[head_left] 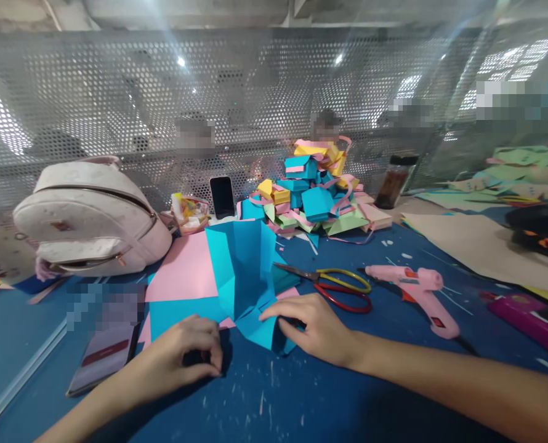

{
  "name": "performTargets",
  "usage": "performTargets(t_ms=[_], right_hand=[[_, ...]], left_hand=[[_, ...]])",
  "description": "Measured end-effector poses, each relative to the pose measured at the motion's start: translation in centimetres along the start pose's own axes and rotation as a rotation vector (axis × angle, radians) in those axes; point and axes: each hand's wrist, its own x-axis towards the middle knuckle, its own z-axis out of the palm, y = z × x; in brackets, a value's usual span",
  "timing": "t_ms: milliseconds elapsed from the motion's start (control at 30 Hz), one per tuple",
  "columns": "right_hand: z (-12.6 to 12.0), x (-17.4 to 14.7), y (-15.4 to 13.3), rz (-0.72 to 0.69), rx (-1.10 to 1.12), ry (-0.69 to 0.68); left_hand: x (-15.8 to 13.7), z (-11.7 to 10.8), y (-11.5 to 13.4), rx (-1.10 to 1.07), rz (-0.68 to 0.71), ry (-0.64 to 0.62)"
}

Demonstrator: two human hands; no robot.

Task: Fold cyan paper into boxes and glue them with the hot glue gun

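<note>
And here's the blue paper (253, 264), creased and standing partly upright at the middle of the bench (255, 406), between and just beyond the two hands! The right hand (313, 326) has its fingers on the near flap, though whether it's pinching or merely pressing, I can't tell. The left hand (195, 347) is released, loosely curled beside the paper, nothing visible in it. The sound play, I'd say: square the flap's edges, run a fingertip firmly along each crease, and let that spare left hand brace the walls so nothing buckles. Now the count: one pair of scissors (314, 277), one pink glue gun (406, 280), one backpack (89, 215), one bottle (394, 181), two phones, one upright (222, 197), one flat (105, 354). The heaped paper boxes (318, 203)? Too overlapped to number!
</note>
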Motion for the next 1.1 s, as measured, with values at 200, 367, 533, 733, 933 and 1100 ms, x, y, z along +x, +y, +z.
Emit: performTargets(t_ms=[200, 367, 533, 733, 933, 1100], right_hand=[[-0.09, -0.09, -0.1, -0.004, -0.012, -0.023], [-0.18, -0.07, -0.14, -0.004, -0.027, -0.034], [-0.15, -0.11, -0.07, 0.002, -0.017, -0.04], [-0.11, -0.19, -0.02, -0.017, -0.018, -0.033], [-0.15, -0.11, -0.18, -0.038, -0.042, -0.061], [-0.07, -0.18, -0.17, -0.066, -0.071, -0.07]], left_hand=[[0.16, 0.4, 0.51, -0.009, 0.03, -0.021], [0.22, 0.8, 0.63, 0.044, 0.034, -0.039], [0.11, 0.51, 0.49, 0.034, 0.045, -0.06], [-0.04, -0.16, 0.69, -0.034, 0.016, -0.103], [-0.03, 0.27, 0.56, 0.007, 0.029, -0.084], [-0.1, 0.32, 0.94, 0.041, 0.029, -0.105]])
